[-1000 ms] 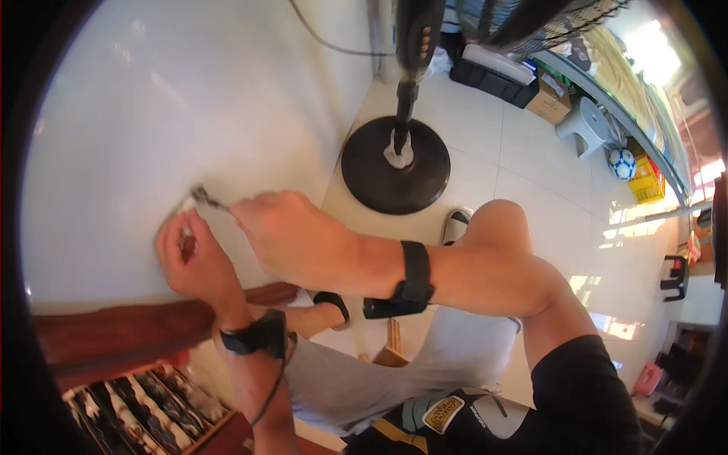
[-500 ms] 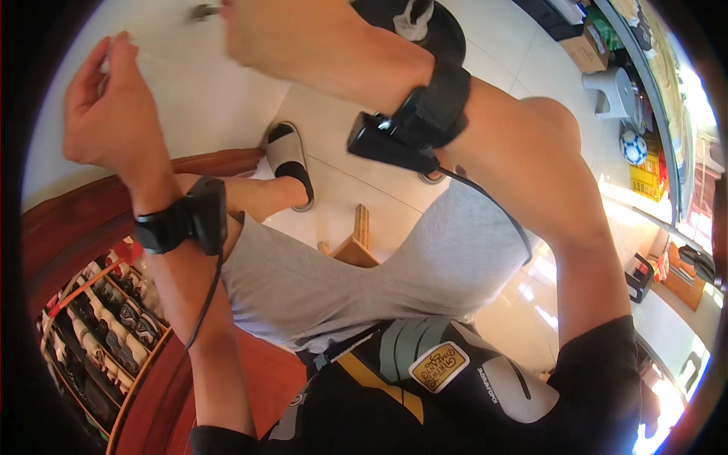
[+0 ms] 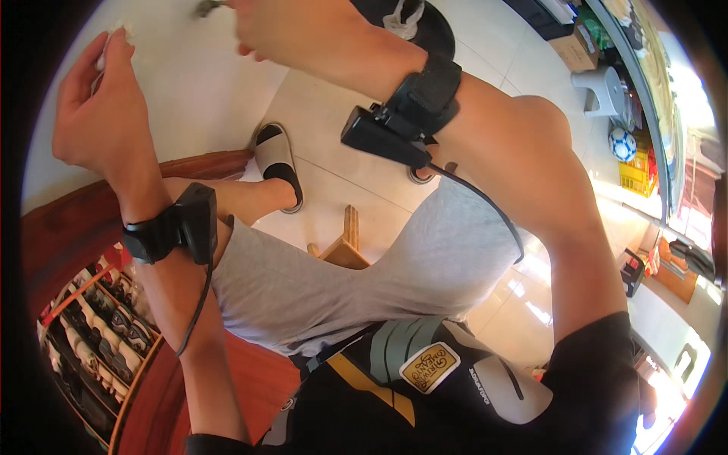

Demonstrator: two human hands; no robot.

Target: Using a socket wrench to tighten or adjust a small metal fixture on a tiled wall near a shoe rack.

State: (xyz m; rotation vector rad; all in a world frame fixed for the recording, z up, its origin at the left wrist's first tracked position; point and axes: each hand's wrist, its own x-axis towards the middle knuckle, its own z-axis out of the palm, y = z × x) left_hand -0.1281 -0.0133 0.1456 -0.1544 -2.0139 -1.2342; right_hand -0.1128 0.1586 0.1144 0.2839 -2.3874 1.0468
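My left hand (image 3: 98, 114) is raised at the upper left in front of a pale wall-like surface (image 3: 178, 91). Its thumb and fingers are closed in a pinch on a small white piece (image 3: 100, 62), mostly covered by the fingers. To its right, at the top edge, my right hand (image 3: 277, 30) curls round something whose grip is hidden. A small dark tool end (image 3: 208, 8) pokes out leftward from it, blurred, its kind unclear. Each wrist wears a black strapped device with a cable.
A reddish wooden bench edge (image 3: 205, 163) runs along the left, by a rack (image 3: 91, 341) of shoe-like items. A wooden stool (image 3: 345, 250) stands between my legs. A black round bin or seat (image 3: 436, 38), a grey stool (image 3: 599, 91) and a ball (image 3: 622, 144) lie farther right.
My right hand and the dark tool end have shifted slightly; more of the right fingers shows below. My left hand keeps its pinch. The whole view has drifted a little.
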